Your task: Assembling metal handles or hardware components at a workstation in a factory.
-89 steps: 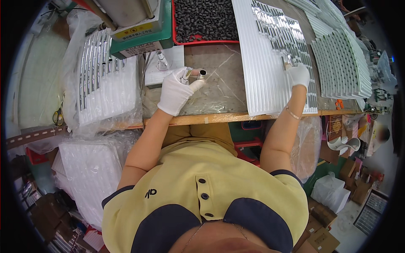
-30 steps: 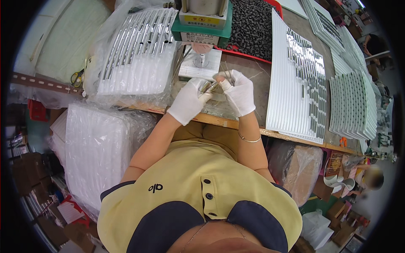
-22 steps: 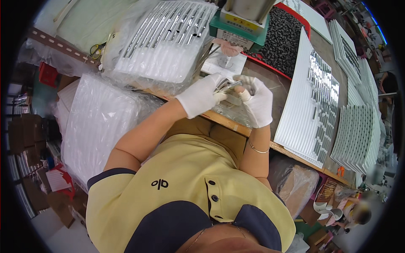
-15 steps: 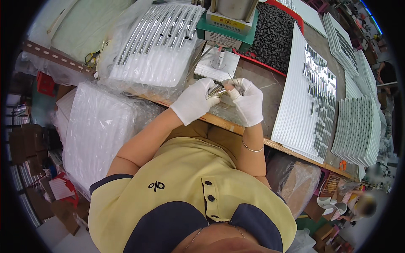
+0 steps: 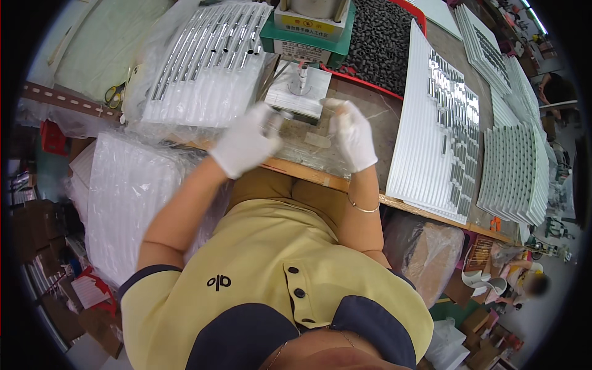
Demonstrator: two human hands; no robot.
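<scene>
My left hand (image 5: 246,142), in a white glove, is over the table's front edge, left of centre. Motion smears its fingers, and a small shiny blur shows at their tips; I cannot tell what it is. Apart from it, my right hand (image 5: 356,139) is gloved too, with bare fingertips. Its fingers are curled together; what they hold, if anything, is too blurred to make out. Just beyond and between the hands lies a metal block (image 5: 290,97) with a short shiny upright post (image 5: 303,79). It sits beneath a green press (image 5: 308,43).
A red tray (image 5: 419,21) of small black parts (image 5: 376,49) stands behind. White ribbed racks (image 5: 410,142) with short metal tubes are at right. Long shiny tubes (image 5: 213,43) lie at left on plastic wrap, near scissors (image 5: 114,95). A wrapped white stack (image 5: 132,197) stands at lower left.
My hands have moved apart, the left going left and blurring. The short shiny metal tubes no longer show between them. The whole view has shifted slightly.
</scene>
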